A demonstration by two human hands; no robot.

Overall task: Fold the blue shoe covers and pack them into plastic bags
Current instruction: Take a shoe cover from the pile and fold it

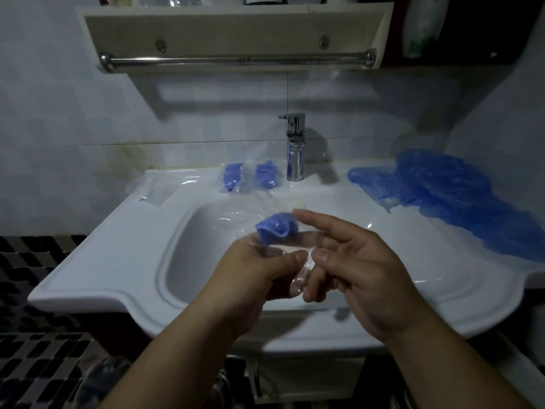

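As left hand [253,273] pinches bag [299,274], cover [275,227] — above

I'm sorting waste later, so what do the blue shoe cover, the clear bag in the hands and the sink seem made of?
The blue shoe cover: thin, soft plastic film by the look, crumpled and matte. The clear bag: transparent glossy plastic film, creased with glints. The sink: probably glazed ceramic, white, smooth, with sharp reflections.
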